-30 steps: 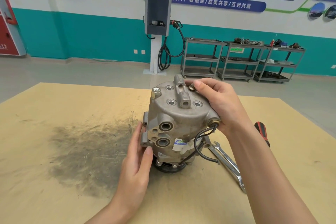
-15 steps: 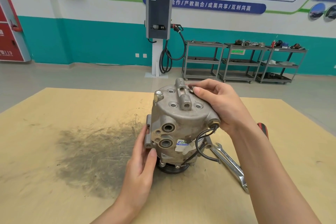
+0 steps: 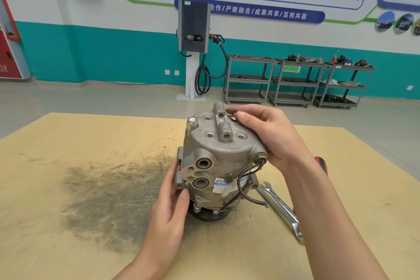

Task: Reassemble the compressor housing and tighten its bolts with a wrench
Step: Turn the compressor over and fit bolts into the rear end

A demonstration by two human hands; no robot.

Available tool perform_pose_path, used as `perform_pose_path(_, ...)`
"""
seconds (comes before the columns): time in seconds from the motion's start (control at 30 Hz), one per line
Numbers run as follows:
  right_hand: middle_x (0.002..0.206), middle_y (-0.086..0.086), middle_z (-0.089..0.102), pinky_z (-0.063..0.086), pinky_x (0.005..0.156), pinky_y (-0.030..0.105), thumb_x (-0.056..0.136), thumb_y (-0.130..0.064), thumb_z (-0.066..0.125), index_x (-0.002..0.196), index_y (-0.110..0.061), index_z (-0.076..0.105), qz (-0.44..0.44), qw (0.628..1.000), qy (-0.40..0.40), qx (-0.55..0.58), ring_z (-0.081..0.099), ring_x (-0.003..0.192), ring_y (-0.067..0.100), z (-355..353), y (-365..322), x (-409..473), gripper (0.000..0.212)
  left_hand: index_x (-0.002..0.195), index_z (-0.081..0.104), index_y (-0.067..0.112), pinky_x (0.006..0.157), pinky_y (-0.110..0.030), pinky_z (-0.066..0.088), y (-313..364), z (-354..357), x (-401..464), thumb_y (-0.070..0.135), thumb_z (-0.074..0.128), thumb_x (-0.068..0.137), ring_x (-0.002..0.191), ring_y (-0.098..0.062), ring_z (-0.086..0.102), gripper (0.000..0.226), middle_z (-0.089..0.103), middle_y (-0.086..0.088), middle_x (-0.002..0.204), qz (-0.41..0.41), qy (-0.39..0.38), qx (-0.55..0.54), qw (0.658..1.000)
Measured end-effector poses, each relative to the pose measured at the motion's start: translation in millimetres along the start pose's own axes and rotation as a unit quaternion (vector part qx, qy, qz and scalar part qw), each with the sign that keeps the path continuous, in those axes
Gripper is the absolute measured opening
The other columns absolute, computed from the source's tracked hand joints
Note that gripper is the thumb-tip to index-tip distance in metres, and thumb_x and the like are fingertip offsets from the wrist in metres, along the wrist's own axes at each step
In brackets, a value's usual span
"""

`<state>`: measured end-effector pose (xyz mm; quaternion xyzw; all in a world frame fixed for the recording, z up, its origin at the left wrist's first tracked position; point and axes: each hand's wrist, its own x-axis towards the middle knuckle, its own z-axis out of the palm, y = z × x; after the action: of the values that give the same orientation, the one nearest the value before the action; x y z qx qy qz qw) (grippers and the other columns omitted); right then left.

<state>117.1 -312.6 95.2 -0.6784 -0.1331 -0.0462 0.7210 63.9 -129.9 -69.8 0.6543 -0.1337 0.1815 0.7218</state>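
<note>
Compressor (image 3: 218, 161) sits upright on its pulley end, mid-bench (image 3: 68, 245), right next to that dark grimy smudge (image 3: 109, 202). Your left hand (image 3: 169, 209) is flat against its left side, fingers straight, thumb touching the lower port area. Your right hand (image 3: 270, 136) is curled over the top right edge, fingertips pinching a bolt (image 3: 234, 118) at one of the cover holes. One bolt head (image 3: 192, 123) already sticks up at the top left. Wrench (image 3: 281, 209) lies on the bench just right of the compressor, with a red-handled tool (image 3: 321, 165) behind your forearm.
</note>
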Motion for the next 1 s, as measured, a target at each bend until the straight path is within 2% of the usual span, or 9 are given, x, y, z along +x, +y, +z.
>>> perform_pose_path(0.13, 0.084, 0.010, 0.071, 0.057, 0.064, 0.023, 0.087, -0.004, 0.066, 0.085, -0.008, 0.067, -0.009, 0.999, 0.028, -0.035, 0.066, 0.073, 0.014, 4.0, 0.3, 2.2, 0.005, 0.148, 0.034, 0.033, 0.097, -0.009, 0.042, 0.4, 0.3, -0.1, 0.032, 0.050, 0.094, 0.133, 0.001, 0.046, 0.056, 0.053, 0.021, 0.142, -0.002, 0.002, -0.004, 1.000)
perform_pose_path(0.23, 0.076, 0.006, 0.070, 0.056, 0.059, 0.023, 0.081, -0.006, 0.073, 0.079, -0.008, 0.060, -0.007, 0.998, 0.046, -0.031, 0.065, 0.067, 0.014, 3.6, 0.7, 4.0, 0.013, 0.146, 0.035, 0.035, 0.097, -0.008, 0.041, -0.1, 0.4, -0.1, 0.028, 0.050, 0.095, 0.133, 0.001, 0.046, 0.054, 0.053, 0.021, 0.142, 0.000, 0.003, -0.002, 1.000)
perform_pose_path(0.33, 0.084, 0.009, 0.072, 0.056, 0.062, 0.022, 0.087, -0.006, 0.066, 0.093, -0.005, 0.067, -0.002, 1.000, 0.008, -0.005, 0.068, 0.074, 0.015, -1.3, -0.4, 4.0, 0.006, 0.142, 0.036, 0.039, 0.094, -0.005, 0.041, 0.7, 0.4, 0.1, 0.028, 0.049, 0.090, 0.131, 0.004, 0.047, 0.055, 0.053, 0.025, 0.139, -0.004, 0.007, -0.001, 1.000)
perform_pose_path(0.4, 0.093, 0.014, 0.072, 0.056, 0.064, 0.022, 0.092, -0.003, 0.059, 0.100, -0.004, 0.070, 0.008, 1.000, -0.016, 0.011, 0.068, 0.078, 0.016, -4.4, -0.5, 4.2, 0.014, 0.143, 0.036, 0.038, 0.094, -0.005, 0.041, 0.5, 0.7, 0.4, 0.027, 0.049, 0.091, 0.131, 0.005, 0.046, 0.054, 0.053, 0.026, 0.139, -0.001, 0.008, 0.005, 1.000)
perform_pose_path(0.6, 0.086, 0.012, 0.072, 0.057, 0.063, 0.025, 0.085, -0.004, 0.069, 0.077, -0.009, 0.060, -0.012, 0.999, 0.018, -0.029, 0.066, 0.073, 0.016, 0.3, 2.8, 5.7, 0.013, 0.148, 0.034, 0.031, 0.100, -0.011, 0.041, -0.1, 0.3, 0.2, 0.028, 0.050, 0.098, 0.134, -0.002, 0.046, 0.052, 0.053, 0.017, 0.143, -0.004, 0.004, 0.003, 1.000)
perform_pose_path(0.73, 0.074, 0.004, 0.071, 0.055, 0.059, 0.022, 0.084, -0.007, 0.070, 0.083, -0.007, 0.060, -0.012, 1.000, 0.018, -0.017, 0.066, 0.068, 0.013, -0.9, 1.9, 5.7, 0.010, 0.149, 0.034, 0.028, 0.102, -0.012, 0.040, 1.1, -0.5, -0.5, 0.029, 0.050, 0.094, 0.135, -0.002, 0.045, 0.057, 0.052, 0.016, 0.144, -0.001, 0.003, 0.009, 1.000)
perform_pose_path(0.77, 0.077, 0.005, 0.070, 0.055, 0.060, 0.022, 0.086, -0.007, 0.067, 0.089, -0.005, 0.063, -0.010, 1.000, 0.007, -0.010, 0.066, 0.069, 0.013, -1.8, 1.1, 5.0, 0.005, 0.149, 0.034, 0.028, 0.102, -0.012, 0.040, 1.8, -0.3, -0.7, 0.031, 0.051, 0.094, 0.135, -0.002, 0.045, 0.058, 0.052, 0.016, 0.144, 0.000, 0.003, 0.010, 1.000)
perform_pose_path(0.87, 0.094, 0.014, 0.071, 0.056, 0.065, 0.022, 0.092, -0.003, 0.059, 0.101, -0.003, 0.069, -0.006, 1.000, -0.017, -0.013, 0.067, 0.079, 0.016, -3.8, 0.4, 4.3, 0.014, 0.149, 0.033, 0.029, 0.100, -0.011, 0.041, 3.8, 0.6, -0.7, 0.031, 0.049, 0.098, 0.134, 0.000, 0.046, 0.054, 0.053, 0.018, 0.142, -0.003, 0.003, 0.010, 1.000)
perform_pose_path(1.0, 0.089, 0.013, 0.070, 0.056, 0.063, 0.022, 0.088, -0.002, 0.065, 0.082, -0.006, 0.064, -0.014, 0.999, 0.009, -0.030, 0.064, 0.071, 0.013, 0.4, 1.1, 4.2, 0.006, 0.150, 0.032, 0.027, 0.100, -0.010, 0.040, 5.5, 1.5, -1.3, 0.029, 0.048, 0.092, 0.131, 0.002, 0.047, 0.060, 0.054, 0.024, 0.139, -0.001, 0.001, 0.016, 1.000)
